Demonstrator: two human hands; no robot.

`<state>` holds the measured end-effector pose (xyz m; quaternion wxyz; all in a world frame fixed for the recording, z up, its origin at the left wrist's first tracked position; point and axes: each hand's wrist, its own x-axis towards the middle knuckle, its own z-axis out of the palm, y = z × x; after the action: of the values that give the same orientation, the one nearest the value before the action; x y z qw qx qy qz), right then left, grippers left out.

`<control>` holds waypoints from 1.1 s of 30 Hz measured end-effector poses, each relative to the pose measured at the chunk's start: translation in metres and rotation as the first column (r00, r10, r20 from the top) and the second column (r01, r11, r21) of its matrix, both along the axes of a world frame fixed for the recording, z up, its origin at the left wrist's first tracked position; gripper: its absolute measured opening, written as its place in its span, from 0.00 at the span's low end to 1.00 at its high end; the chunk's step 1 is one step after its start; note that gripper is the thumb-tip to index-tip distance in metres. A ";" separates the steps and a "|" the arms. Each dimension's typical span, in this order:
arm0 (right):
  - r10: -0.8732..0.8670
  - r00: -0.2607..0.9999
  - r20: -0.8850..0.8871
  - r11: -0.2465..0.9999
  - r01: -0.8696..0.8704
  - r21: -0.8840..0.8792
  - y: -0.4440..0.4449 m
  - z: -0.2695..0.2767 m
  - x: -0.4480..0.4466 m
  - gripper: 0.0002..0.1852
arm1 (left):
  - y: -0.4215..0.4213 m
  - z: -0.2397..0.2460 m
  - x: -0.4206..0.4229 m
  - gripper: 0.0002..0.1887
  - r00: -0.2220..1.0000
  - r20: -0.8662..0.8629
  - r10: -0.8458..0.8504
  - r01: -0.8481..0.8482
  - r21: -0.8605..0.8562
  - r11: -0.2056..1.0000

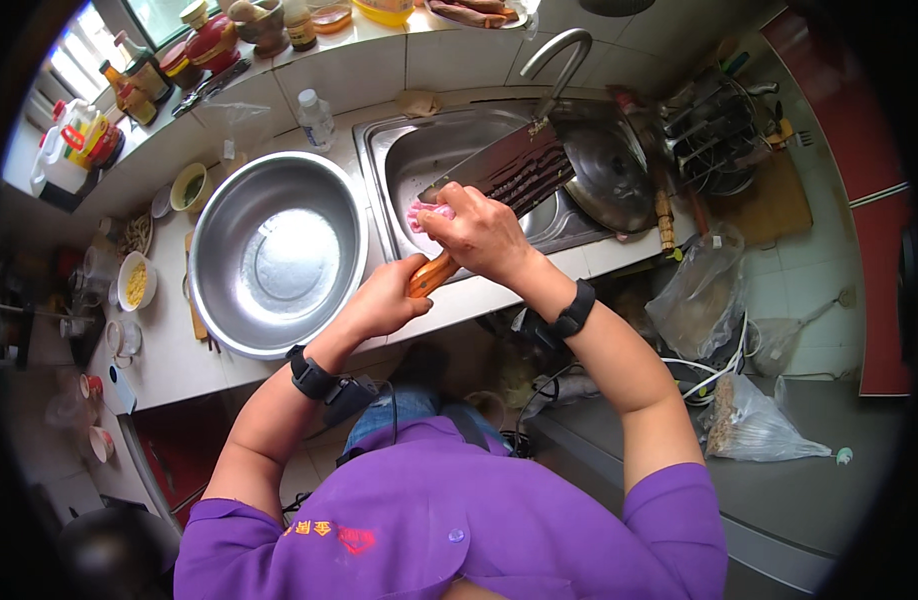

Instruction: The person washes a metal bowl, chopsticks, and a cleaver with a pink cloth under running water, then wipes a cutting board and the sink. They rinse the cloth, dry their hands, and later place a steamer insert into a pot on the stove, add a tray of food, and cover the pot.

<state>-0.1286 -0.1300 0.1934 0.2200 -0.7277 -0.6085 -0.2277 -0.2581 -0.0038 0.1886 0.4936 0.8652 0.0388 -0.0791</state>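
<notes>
Over the steel sink point(399, 161), I hold a wide cleaver point(496, 161) with its blade tilted and wet-looking. Its wooden handle is in my left hand point(388, 300), the fingers wrapped round it. My right hand point(483, 229) lies at the blade's near end with a crumpled pink cloth-like piece point(423, 216) under its fingers; whether it is cloth I cannot tell. Dark streaks and small yellowish bits show on the blade. Above the far side of the sink arches the metal faucet point(560, 56). Part of the basin is hidden by the blade and hand.
Left of the sink, a large metal basin point(204, 262) stands on the counter. A round metal lid point(609, 176) leans over the sink's right side. Beyond it are a utensil rack point(710, 139) and a cutting board point(774, 199). Bottles point(133, 94) line the windowsill.
</notes>
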 end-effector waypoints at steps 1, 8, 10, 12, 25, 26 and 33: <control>-0.004 1.000 -0.016 1.000 0.005 0.030 0.000 -0.001 0.009 0.06 | 0.001 0.000 0.010 0.16 1.000 -0.001 0.011 -0.011 0.026 1.000; -0.143 0.962 -0.232 0.982 0.167 0.089 0.024 -0.002 0.068 0.05 | 0.022 -0.003 0.062 0.18 0.997 -0.071 -0.030 0.032 0.027 0.999; -0.198 0.947 -0.252 0.974 0.219 0.061 0.031 -0.008 0.081 0.03 | 0.022 -0.007 0.065 0.18 0.992 -0.123 -0.018 0.019 0.003 1.000; -0.312 0.914 -0.258 0.946 0.324 0.004 0.033 -0.017 0.100 0.04 | 0.022 -0.011 0.064 0.18 0.993 -0.121 0.009 -0.015 -0.044 0.999; -0.654 0.523 -0.546 0.719 0.655 -0.233 -0.050 -0.085 0.227 0.09 | -0.005 -0.031 0.039 0.15 0.884 -0.429 0.185 -0.272 -0.150 0.951; -0.549 0.558 -0.623 0.790 0.589 -0.169 -0.053 -0.079 0.219 0.08 | -0.007 -0.032 0.040 0.15 0.857 -0.469 0.212 -0.316 -0.155 0.936; -0.081 0.901 -0.425 0.997 0.077 -0.026 -0.022 -0.098 0.103 0.06 | -0.027 -0.048 0.049 0.15 0.851 -0.449 0.273 -0.399 -0.215 0.891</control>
<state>-0.0261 -0.1518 0.0952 0.3349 -0.7849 -0.5166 -0.0695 -0.2088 -0.0309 0.1402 0.6063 0.7236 0.2806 -0.1737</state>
